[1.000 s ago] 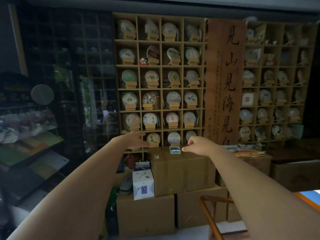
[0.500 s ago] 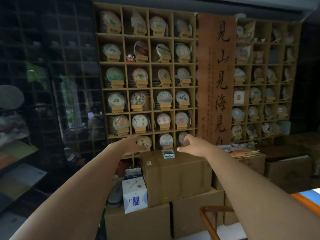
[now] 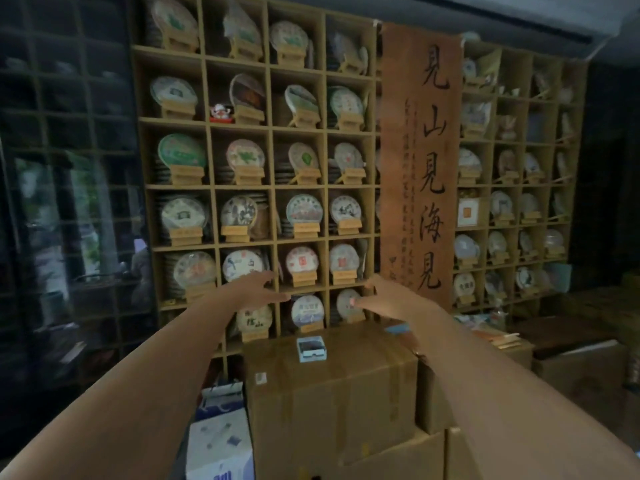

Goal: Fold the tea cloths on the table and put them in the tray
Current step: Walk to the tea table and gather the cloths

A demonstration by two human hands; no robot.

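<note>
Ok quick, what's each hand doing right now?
Left hand: open, fingers spread, holding nothing.
Right hand: open, fingers extended, holding nothing.

Cloths, tray: out of view

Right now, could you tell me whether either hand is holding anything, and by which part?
Nothing is held: the left hand and right hand are both outstretched in the air, fingers spread and empty.

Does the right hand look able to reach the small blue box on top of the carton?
Probably yes. The right hand is open and holds nothing, stretched out above the carton; the small blue box lies exposed below it, nothing between.
</note>
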